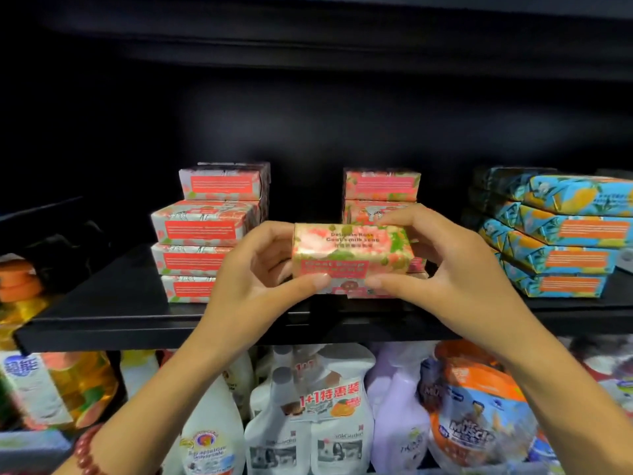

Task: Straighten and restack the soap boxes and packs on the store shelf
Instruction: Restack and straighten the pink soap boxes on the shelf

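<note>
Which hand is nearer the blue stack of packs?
Right. The right hand holds the pink box at its end toward the blue stack; the left hand holds the far end.

We're in a shop, right up at a black display shelf (102, 323): identical rose-print soap boxes (205, 231) are stacked in neat piles at 12 o'clock, with blue-and-orange packs (561, 234) piled at 3 o'clock. Down at 6 o'clock, a lower tier is crammed with cleaning bottles (212, 433) and refill pouches (476, 416), one pair banded by a "1+1" promo label (330, 395).
</note>
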Motion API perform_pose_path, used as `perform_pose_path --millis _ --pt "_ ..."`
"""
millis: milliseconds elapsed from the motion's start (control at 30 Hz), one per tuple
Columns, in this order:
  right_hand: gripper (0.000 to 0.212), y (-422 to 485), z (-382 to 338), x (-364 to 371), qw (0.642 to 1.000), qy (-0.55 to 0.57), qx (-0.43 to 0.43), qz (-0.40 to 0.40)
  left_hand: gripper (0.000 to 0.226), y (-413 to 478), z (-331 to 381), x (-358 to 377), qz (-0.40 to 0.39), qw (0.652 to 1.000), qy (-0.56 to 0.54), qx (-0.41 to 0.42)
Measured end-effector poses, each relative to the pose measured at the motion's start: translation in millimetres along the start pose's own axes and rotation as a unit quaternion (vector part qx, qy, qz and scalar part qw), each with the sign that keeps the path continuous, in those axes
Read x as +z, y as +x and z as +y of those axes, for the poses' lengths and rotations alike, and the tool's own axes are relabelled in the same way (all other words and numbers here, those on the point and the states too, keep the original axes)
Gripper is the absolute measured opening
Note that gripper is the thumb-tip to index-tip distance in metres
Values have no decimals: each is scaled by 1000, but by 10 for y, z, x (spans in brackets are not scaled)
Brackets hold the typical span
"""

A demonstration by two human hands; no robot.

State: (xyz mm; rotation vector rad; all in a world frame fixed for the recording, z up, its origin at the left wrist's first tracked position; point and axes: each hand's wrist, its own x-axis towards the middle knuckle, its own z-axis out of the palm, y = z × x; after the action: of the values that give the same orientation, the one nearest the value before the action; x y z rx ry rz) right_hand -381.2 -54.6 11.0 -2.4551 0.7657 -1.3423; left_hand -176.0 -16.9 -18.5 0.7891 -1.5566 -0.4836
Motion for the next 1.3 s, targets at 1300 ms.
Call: perform_pose_path --millis 1300 --pt "34 -17 122 418 993 15 -109 31 56 -65 -47 -186 -24 991 118 -61"
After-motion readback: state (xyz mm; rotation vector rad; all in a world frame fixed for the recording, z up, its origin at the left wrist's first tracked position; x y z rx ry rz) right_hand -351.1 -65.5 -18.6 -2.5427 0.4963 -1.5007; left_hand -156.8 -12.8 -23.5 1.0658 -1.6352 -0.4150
